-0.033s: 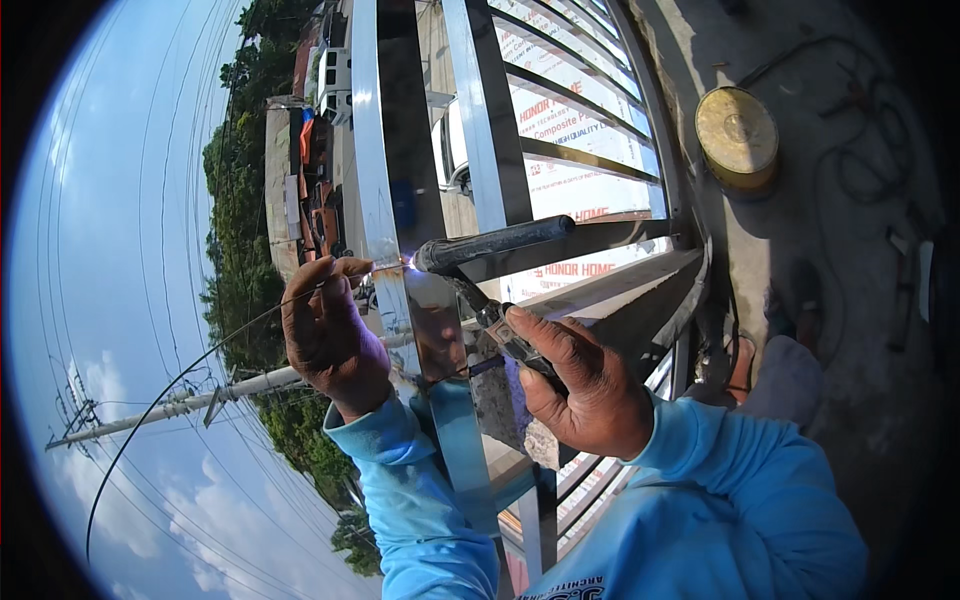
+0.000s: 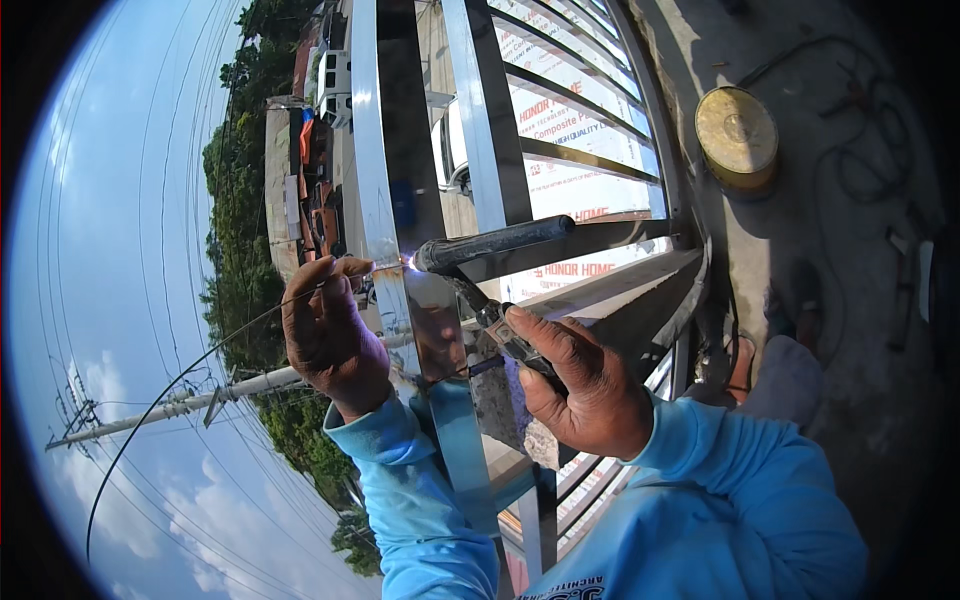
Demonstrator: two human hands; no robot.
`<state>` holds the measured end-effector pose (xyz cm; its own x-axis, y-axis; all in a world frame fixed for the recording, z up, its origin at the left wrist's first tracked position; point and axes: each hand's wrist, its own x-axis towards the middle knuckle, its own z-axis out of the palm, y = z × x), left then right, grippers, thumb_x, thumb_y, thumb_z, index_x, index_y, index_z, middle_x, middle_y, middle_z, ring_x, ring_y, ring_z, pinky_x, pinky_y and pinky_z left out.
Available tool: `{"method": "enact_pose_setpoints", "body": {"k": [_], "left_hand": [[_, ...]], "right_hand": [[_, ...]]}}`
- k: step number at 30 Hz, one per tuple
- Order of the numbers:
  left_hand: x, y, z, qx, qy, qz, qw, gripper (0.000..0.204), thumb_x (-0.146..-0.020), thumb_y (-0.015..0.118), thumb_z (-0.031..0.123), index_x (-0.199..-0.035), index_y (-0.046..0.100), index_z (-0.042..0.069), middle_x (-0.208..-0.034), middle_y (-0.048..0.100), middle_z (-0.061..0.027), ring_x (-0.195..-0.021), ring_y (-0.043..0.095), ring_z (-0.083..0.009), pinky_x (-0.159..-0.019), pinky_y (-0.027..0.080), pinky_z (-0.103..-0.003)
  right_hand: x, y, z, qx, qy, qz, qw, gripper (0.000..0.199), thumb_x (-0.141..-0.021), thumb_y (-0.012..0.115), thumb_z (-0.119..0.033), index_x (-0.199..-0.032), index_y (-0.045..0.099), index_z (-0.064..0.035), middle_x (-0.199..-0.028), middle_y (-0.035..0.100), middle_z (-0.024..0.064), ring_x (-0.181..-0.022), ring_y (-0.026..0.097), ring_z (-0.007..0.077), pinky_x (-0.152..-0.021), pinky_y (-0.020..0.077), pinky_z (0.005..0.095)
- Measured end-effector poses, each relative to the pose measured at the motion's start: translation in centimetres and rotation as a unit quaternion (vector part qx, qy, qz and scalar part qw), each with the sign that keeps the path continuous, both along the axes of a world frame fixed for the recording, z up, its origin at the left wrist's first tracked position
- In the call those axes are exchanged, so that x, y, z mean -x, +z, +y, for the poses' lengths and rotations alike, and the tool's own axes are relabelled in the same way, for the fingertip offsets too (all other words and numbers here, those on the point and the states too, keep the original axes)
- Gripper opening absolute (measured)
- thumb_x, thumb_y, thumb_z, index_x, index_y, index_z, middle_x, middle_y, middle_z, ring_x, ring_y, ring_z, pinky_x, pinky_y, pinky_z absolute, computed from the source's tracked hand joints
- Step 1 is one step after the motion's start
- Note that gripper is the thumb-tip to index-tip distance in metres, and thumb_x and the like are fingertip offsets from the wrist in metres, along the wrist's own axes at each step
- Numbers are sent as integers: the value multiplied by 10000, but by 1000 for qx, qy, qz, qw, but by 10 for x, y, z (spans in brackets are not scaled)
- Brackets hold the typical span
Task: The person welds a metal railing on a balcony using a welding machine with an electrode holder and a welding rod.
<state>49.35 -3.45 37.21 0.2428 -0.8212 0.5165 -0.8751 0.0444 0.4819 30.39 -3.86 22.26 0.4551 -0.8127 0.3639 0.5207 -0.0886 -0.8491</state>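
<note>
Open sky [image 2: 110, 215], crossed by wires, and a row of trees [image 2: 235, 190] lay beyond the left grip [image 2: 338, 335], while a polished metal rail [image 2: 372, 170] ran upright just to its right. The left grip was closed in a pinch, its fingertips holding a thin filler rod [image 2: 190, 369] that curved away behind it; pinching near the front end presumably kept the tip steady at the small bright glow [image 2: 408, 263] on the rail. Just right of that glow was the nozzle end of a black welding torch [image 2: 490, 246], ahead of the right grip [image 2: 590, 390]. That grip was curled partly shut on the torch's handle, thumb and fingers around it, probably angled so that the nozzle faced the rail. Well apart from it, beyond the railing, a yellow round container [image 2: 737, 130] stood on the ground.
</note>
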Motion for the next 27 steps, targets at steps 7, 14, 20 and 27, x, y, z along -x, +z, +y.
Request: {"method": "enact_pose_setpoints", "body": {"k": [7, 14, 20, 27], "left_hand": [[-3, -4, -2, 12, -6, -20, 1000, 206, -1029, 563, 92, -1189, 574, -37, -969, 723, -162, -877, 692, -200, -847, 533, -329], [-3, -2, 1, 6, -6, 6, 1000, 194, -1011, 572, 18, -1201, 583, -20, -981, 710, -169, -926, 692, -214, -868, 538, -341], [-2, -2, -1, 8, -1, 7, 1000, 196, -1016, 578, 46, -1203, 588, -11, -979, 707, -163, -925, 693, -216, -860, 528, -328], [-4, -5, 0, 9, -7, -2, 1000, 195, -1015, 577, 40, -1202, 586, -15, -980, 705, -164, -927, 698, -228, -868, 543, -348]], "right_hand": [[-2, 4, -3, 23, -60, -23, 998, 678, -868, 637, 57, -1495, 386, -2, -1199, 633, 201, -996, 627, 385, -891, 528, 420], [-1, 4, -2, 18, -34, -25, 999, 687, -879, 637, 49, -1511, 374, -17, -1186, 635, 197, -952, 626, 378, -853, 537, 412], [0, 2, 0, -2, -1, -8, 1000, 691, -884, 632, 44, -1519, 370, -31, -1190, 633, 200, -951, 623, 376, -850, 538, 411], [-3, 3, -3, 18, -45, -19, 999, 600, -910, 628, -19, -1476, 429, -33, -1148, 628, 218, -975, 661, 349, -883, 538, 396]]}}
